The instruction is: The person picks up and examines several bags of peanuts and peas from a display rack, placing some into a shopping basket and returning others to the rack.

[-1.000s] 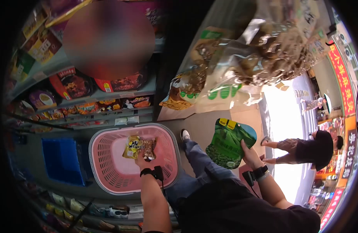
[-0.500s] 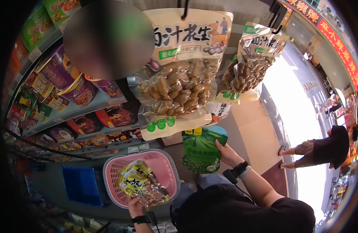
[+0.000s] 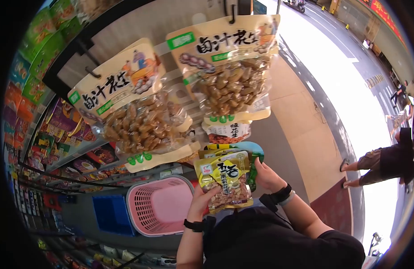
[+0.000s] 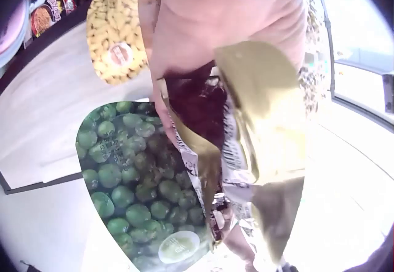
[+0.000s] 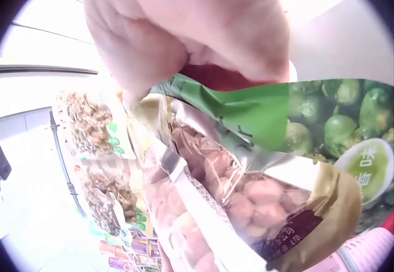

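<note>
Bright sun pours in from the street point(image 3: 350, 89) on the right, which looks washed white. The shelves point(image 3: 50, 148) on the left are dim. The edges bend round and go black. Both wrist views are blurry up close.

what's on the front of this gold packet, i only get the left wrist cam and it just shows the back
Observer: In the head view the yellow nut packet has red characters on its front and a clear window showing nuts. The left hand grips its lower left edge.
Operator: and what's holding the one behind it
Observer: The right hand pinches the top of the green pea bag, which lies flat against the packet's back.
Operator: anything lower down
Observer: A pink basket sits lower left of the left hand, beside a blue crate.
</note>
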Demonstrator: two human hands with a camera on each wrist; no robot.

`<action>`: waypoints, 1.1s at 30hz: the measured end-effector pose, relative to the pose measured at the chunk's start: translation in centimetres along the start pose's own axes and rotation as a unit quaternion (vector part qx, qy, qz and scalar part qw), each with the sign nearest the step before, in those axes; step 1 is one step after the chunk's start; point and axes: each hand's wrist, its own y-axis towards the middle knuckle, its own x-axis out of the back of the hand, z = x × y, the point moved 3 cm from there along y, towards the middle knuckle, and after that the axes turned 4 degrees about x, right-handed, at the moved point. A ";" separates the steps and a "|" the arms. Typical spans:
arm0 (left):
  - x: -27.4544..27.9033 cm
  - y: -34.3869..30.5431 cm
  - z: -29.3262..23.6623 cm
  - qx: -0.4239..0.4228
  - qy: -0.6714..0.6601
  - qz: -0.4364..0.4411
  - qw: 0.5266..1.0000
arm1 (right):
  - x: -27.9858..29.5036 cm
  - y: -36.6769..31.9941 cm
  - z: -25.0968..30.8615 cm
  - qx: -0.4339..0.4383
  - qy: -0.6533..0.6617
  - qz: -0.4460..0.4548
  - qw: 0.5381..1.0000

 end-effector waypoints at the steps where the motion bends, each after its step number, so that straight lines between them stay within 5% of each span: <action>1: -1.1 0.4 0.0 0.003 0.013 0.010 1.000 | 0.4 -0.6 0.9 0.036 -0.039 0.003 0.999; 4: -4.2 1.2 0.0 -0.032 0.104 0.022 0.994 | 0.0 -2.2 3.5 0.109 -0.084 0.072 0.988; 10: -8.2 1.6 -2.0 -0.197 0.226 0.000 0.954 | 2.4 -3.0 4.8 0.187 -0.077 -0.039 0.978; 12: -9.1 1.1 -2.9 -0.264 0.412 -0.031 0.871 | 2.1 -3.1 5.8 0.191 -0.073 -0.028 0.979; 13: -9.1 1.5 -2.0 -0.196 0.233 -0.002 0.953 | 2.5 -3.0 5.7 0.199 -0.085 -0.023 0.976; 14: -9.2 1.3 -2.3 -0.203 0.235 -0.003 0.951 | 2.3 -3.1 6.1 0.208 -0.096 -0.020 0.973; 16: -9.6 0.2 -3.5 -0.277 0.401 -0.057 0.871 | 1.4 -3.8 7.2 0.231 -0.115 -0.037 0.965; 18: -10.6 -1.6 -4.8 -0.335 0.412 -0.088 0.843 | 0.5 -4.8 8.5 0.271 -0.222 -0.052 0.935; 20: -9.6 -3.0 -4.8 -0.155 0.238 -0.042 0.958 | 1.7 -5.4 9.3 0.281 -0.277 -0.113 0.912; 24: -7.1 -7.3 -7.2 -0.169 0.144 -0.157 0.962 | 2.8 -7.2 11.1 0.319 -0.299 -0.140 0.888; 30: -8.4 -12.3 -17.9 -0.433 0.186 -0.278 0.837 | 4.5 -8.0 10.4 0.268 -0.368 -0.128 0.881; 33: -9.6 -12.0 -24.1 -0.412 0.138 -0.246 0.866 | 2.2 -7.9 9.4 0.232 -0.371 -0.095 0.894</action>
